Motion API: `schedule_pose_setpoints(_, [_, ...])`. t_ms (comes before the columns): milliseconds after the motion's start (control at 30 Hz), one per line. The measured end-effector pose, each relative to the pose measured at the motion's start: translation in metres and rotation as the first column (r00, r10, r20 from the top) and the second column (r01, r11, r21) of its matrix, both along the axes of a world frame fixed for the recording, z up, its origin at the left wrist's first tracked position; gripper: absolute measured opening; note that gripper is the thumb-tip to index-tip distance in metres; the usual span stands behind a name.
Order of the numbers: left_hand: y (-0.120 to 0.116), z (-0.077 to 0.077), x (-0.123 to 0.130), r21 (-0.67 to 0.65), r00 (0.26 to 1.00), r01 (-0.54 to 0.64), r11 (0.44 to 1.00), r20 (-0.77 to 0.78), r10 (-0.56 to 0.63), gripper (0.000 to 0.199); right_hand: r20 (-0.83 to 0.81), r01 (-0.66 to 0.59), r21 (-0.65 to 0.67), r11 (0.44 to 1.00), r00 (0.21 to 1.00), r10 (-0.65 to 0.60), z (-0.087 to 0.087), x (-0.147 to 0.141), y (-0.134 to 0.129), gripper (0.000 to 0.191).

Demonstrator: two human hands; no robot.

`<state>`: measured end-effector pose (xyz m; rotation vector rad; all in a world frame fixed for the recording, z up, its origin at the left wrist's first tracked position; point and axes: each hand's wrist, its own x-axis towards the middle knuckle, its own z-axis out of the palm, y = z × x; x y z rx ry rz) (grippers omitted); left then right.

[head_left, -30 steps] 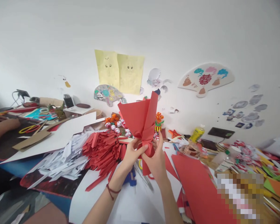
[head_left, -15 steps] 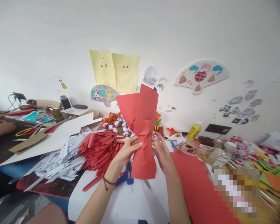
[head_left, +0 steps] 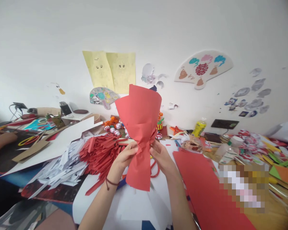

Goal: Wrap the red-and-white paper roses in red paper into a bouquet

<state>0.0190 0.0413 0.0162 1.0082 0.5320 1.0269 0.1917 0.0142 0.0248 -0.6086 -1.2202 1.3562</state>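
left hand [head_left: 124, 157]: raised above the table, forearm coming up from bottom centre, thin dark red cord on the wrist; fingers curled tight on the pinched waist of the red paper wrap, from its left side.
right hand [head_left: 161, 156]: forearm rising from bottom right of centre, palm turned toward the wrap, fingers closed on the same waist from the right.
red paper wrap [head_left: 140, 124]: matte red sheet rolled into a cone, held upright between both hands, flared open at top, crumpled and creased at the waist, loose flat tail hanging below the hands.
pile of red paper strips [head_left: 99, 151]: just left of the wrap, narrow pointed folded pieces, heaped.
pile of white paper strips [head_left: 62, 166]: further left of the wrap, same pointed shape.
flat red paper sheets [head_left: 201, 185]: right of the wrap, smooth, lying flat on the table.
yellow plastic bottle [head_left: 198, 127]: right of the wrap, well apart, by the wall.
red-handled scissors [head_left: 155, 167]: behind the wrap's tail, partly hidden.
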Motion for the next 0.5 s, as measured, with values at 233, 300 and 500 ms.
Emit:
schedule_pose_setpoints(233, [-0.001,-0.006,-0.006,0.016,0.997,-0.022,1.0,-0.069,0.023,0.046,0.001,0.011,-0.022,1.0,1.0,-0.011,0.0,-0.003,0.0,0.039])
schedule_pose_setpoints(300, [-0.002,-0.006,-0.007,0.024,0.997,-0.014,1.0,-0.076,0.015,0.046,-0.005,0.023,-0.02,1.0,1.0,-0.023,-0.001,-0.004,0.0,0.041])
schedule_pose_setpoints(500, [-0.007,0.004,-0.007,0.067,0.994,-0.044,0.997,-0.101,0.05,0.048,0.016,-0.03,0.031,0.999,0.999,0.03,-0.003,-0.003,0.003,0.06])
